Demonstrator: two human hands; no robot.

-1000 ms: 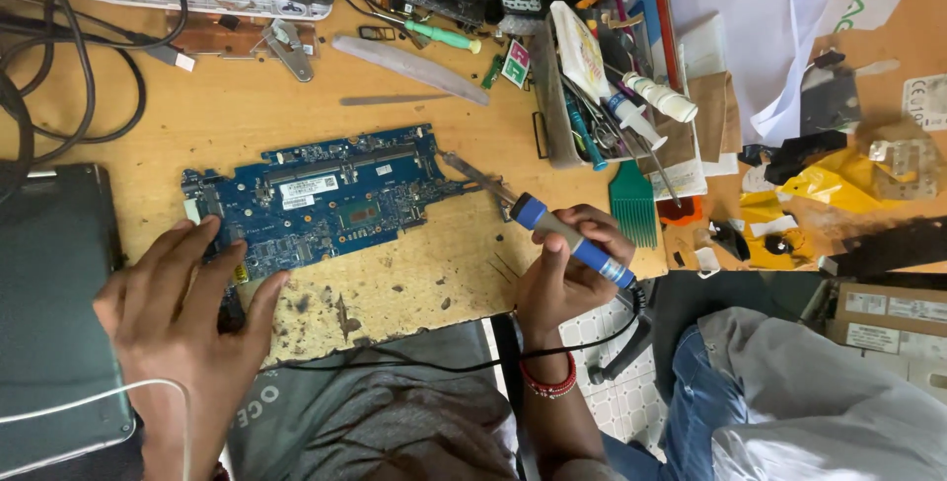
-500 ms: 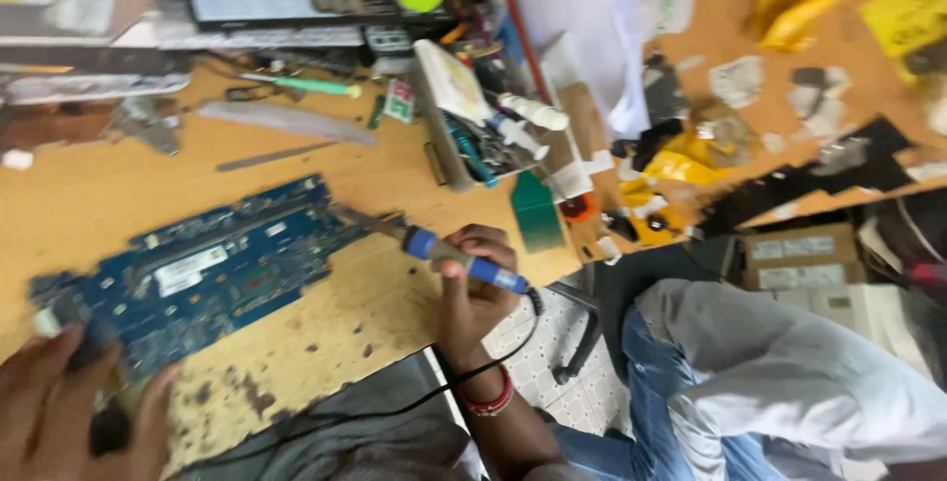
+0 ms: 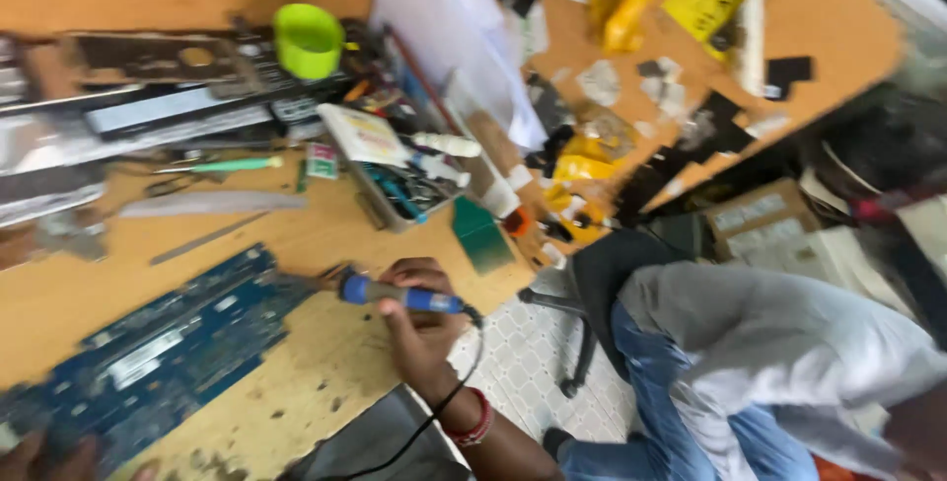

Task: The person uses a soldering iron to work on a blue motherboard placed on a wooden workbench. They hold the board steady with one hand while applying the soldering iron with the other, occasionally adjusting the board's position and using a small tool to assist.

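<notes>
A blue soldering iron (image 3: 400, 295) was gripped by the right hand's fingers (image 3: 409, 274); beyond them lay a yellow packet (image 3: 706, 0). The left hand's (image 3: 44, 456) fingers could not be made out.

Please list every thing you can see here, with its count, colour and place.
circuit board: one, blue, bench lower left
soldering iron: one, blue handle, tip at the board's right edge
cup: one, green, top centre
screwdriver: one, green handle, left of the tray
tray: one, with small tools, centre
bench: one, wooden, scorched
seated person: one, grey top, blue jeans, right
left hand: lower left corner, on the board
right hand: holding the iron
</notes>
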